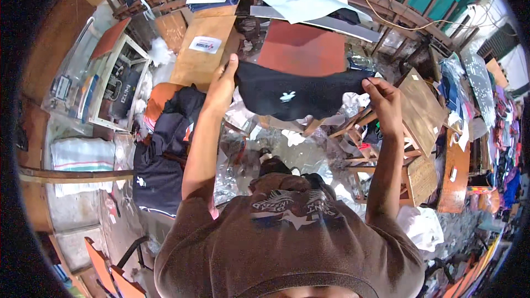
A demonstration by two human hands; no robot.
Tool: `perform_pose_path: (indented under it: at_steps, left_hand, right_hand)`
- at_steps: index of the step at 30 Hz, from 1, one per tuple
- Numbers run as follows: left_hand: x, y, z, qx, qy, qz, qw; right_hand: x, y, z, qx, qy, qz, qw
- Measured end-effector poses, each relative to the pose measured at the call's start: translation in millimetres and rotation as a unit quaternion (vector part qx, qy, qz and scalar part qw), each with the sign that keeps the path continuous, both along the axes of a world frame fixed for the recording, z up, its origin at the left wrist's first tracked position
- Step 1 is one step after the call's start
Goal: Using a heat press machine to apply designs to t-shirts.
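A black piece of cloth [323, 98] with a small white emblem hangs stretched between my two hands, above a reddish-brown board [303, 47]. My left hand [223, 83] grips its left end, thumb pointing up along the edge. At the other end, my right hand [385, 102] pinches the corner between thumb and fingers. The cloth's lower edge sags in a curve. To the left of my left forearm lies a heap of dark garments [165, 143]; one near its bottom bears a similar white emblem.
A wooden board [204, 49] with a white label and pale sheets [303, 1] lie beyond the cloth. Wooden panels [414, 107] stand at the right, near a white bag [420, 226]. A white-framed machine [121, 91] is on the left. Clear plastic litters the floor.
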State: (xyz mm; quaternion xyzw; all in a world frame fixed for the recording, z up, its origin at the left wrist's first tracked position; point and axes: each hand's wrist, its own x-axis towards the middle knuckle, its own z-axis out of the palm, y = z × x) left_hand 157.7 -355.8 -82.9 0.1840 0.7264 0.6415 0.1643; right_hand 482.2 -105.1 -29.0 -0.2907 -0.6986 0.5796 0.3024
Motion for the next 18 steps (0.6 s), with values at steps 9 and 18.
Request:
perform_pose_path:
  at_steps: [9,18]
  left_hand:
    - [-14.4,26.1,-19.6,0.017,-0.377,-0.167,0.911]
    - [-63.1,110.0,-85.0,-0.145,-0.015,-0.005,0.989]
  right_hand:
    - [-25.6,45.1,-54.9,-0.092,-0.01,-0.029,0.995]
    - [-105.0,114.8,-145.8,-0.231,0.077,-0.029,0.969]
